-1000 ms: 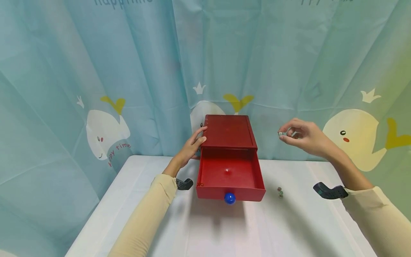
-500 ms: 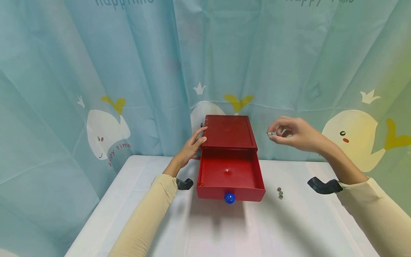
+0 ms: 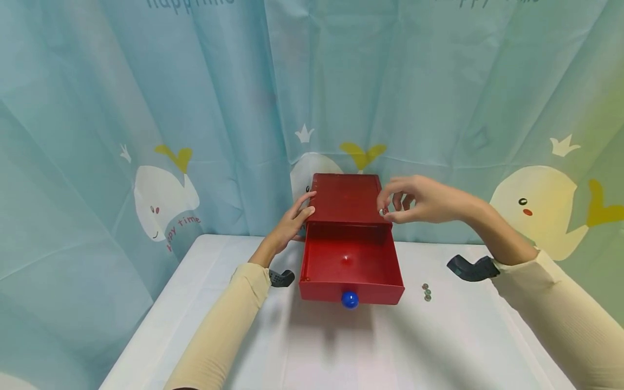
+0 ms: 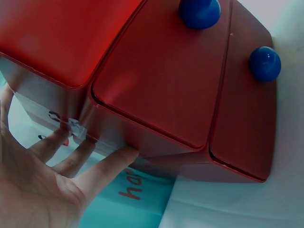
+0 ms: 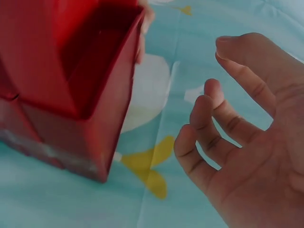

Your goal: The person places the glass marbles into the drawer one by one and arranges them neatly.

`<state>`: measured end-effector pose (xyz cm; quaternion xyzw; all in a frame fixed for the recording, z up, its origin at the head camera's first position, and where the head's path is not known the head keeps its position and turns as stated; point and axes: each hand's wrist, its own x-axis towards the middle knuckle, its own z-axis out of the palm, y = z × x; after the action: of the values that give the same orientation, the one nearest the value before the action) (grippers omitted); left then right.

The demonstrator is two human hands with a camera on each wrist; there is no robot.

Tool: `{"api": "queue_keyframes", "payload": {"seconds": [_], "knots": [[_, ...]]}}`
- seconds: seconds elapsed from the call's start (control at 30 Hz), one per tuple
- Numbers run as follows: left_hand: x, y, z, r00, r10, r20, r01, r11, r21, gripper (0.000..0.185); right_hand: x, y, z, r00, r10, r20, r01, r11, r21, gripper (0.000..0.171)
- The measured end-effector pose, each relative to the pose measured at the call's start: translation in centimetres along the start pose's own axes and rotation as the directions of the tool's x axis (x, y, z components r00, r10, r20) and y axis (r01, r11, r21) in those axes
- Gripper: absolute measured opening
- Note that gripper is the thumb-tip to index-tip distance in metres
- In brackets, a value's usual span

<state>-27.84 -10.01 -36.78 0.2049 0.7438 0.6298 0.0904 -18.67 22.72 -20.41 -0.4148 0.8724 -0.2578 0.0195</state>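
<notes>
On the white table (image 3: 341, 346), seen from the head camera, stands a red wooden drawer box (image 3: 347, 199) with its top drawer (image 3: 350, 268) pulled out toward the person, a blue ball knob (image 3: 349, 299) on its front. The left hand (image 3: 291, 221) rests with straight fingers against the box's left side. The right hand (image 3: 419, 199) hovers over the back right corner of the open drawer, thumb and forefinger pinching a small pale bead (image 3: 382, 212). Three more small beads (image 3: 426, 292) lie on the table just right of the drawer, and a whale-print blue curtain (image 3: 161, 135) hangs behind.

From the left wrist camera, the left hand (image 4: 45, 185) lies flat and spread — fingertips touching the box's side wall (image 4: 111, 142) — with two blue knobs (image 4: 199, 12) showing on the drawer fronts.

From the right wrist camera, the right hand (image 5: 247, 142) shows loosely curled fingers beside the open drawer's red wall (image 5: 111, 90); the bead itself is hidden here.

Judging by this, the bead hangs close to the drawer's right rim, so a release now could strike the rim and bounce onto the table — or roll off it. The pinch is slight; a small slip would drop it early. The left hand only presses, so a knock could shift the box.
</notes>
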Motion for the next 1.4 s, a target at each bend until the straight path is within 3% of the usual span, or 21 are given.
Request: {"api": "queue_keyframes", "payload": {"seconds": [0.4, 0.87, 1.4], "knots": [[0.0, 0.1, 0.3, 1.0, -0.002, 0.001, 0.002, 1.0, -0.002, 0.056, 4.0, -2.1, 1.6, 0.988, -0.036, 0.148, 0.044, 0.998, -0.053, 0.013], [-0.1, 0.2, 0.4, 1.0, -0.009, -0.009, 0.009, 1.0, -0.006, 0.056, 7.4, -2.2, 4.6, 0.985, -0.101, 0.141, 0.107, 0.994, -0.036, 0.011], [-0.3, 0.3, 0.5, 1.0, -0.016, -0.003, 0.016, 1.0, -0.005, 0.055, 8.5, -1.5, 5.7, 0.989, -0.05, 0.136, 0.054, 0.998, -0.027, 0.013]]}}
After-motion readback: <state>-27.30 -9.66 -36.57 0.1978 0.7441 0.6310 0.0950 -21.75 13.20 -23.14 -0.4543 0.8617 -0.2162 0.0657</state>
